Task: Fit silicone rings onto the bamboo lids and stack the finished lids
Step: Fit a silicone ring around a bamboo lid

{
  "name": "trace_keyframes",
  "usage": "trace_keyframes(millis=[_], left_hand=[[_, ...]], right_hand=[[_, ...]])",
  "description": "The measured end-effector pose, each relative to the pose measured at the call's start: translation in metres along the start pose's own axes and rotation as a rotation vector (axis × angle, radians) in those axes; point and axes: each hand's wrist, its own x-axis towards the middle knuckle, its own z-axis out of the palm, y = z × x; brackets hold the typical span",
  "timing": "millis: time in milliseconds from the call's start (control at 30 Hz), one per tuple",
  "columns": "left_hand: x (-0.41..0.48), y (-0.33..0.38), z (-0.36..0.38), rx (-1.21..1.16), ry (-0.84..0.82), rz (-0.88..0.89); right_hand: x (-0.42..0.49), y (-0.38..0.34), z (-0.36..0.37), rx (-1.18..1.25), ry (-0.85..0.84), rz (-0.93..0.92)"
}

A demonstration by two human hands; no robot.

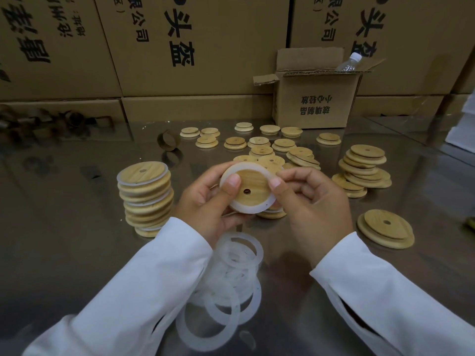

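We hold one bamboo lid (253,185) up between both hands, just above the desk (77,227) and near the middle of the view. The left hand (205,201) cups it from below with fingers curled behind and the thumb pressed on the rim. The right hand (313,201) pinches the opposite edge between thumb and forefinger. A silicone ring (248,208) runs round the lid's raised inner step, and it looks seated most of the way round. Under the right thumb we cannot tell.

The lid is a round disc, so it has no long axis to line up. Its flat face tilts up toward us, and its small drilled hole sits low of centre. The wood is pale and grained, the ring milky and translucent.

The stack of finished lids (145,196) stands on the desk to the left, close beside the left wrist and leaning a little. We judge the left hand is the nearer one for setting this lid on top. Loose silicone rings (231,286) lie heaped directly below the hands, between our sleeves. Bare lids (365,165) wait in piles to the right and beyond.
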Motion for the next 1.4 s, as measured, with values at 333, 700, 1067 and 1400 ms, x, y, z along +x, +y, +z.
trace_keyframes(millis=[333,700,1067,1400], left_hand=[[0.001,-0.001,0.003,-0.142,-0.012,-0.055],[0.001,-0.006,-0.010,0.291,0.014,-0.086],[0.005,-0.001,-0.011,0.224,0.001,-0.015],[0.004,-0.004,-0.013,0.140,0.060,-0.058]], right_hand=[[-0.002,0.006,0.004,-0.155,0.070,0.076],[-0.001,0.004,-0.003,-0.467,-0.027,-0.042],[0.008,0.000,-0.007,-0.141,-0.126,0.201],[0.004,0.004,-0.002,-0.211,-0.063,0.055]])
